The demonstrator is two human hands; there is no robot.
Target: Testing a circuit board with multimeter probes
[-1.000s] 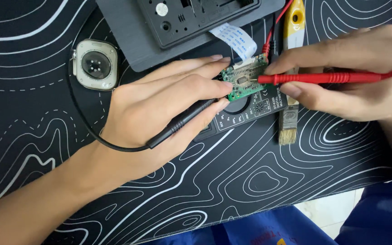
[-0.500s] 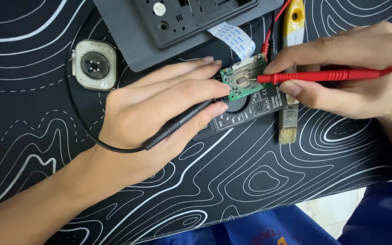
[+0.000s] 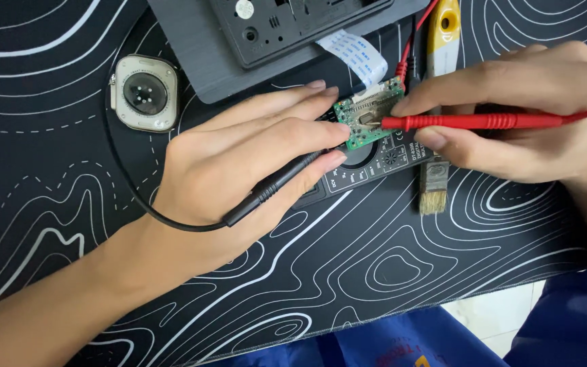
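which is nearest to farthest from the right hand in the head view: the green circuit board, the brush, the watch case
From the right hand:
1. Green circuit board, at its fingertips, to their left. The brush, just below the fingers, is too close to rank apart.
2. Watch case, far left, beyond the left hand.

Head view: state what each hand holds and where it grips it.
Left hand grips the black probe along its handle. Right hand pinches the red probe mid-handle.
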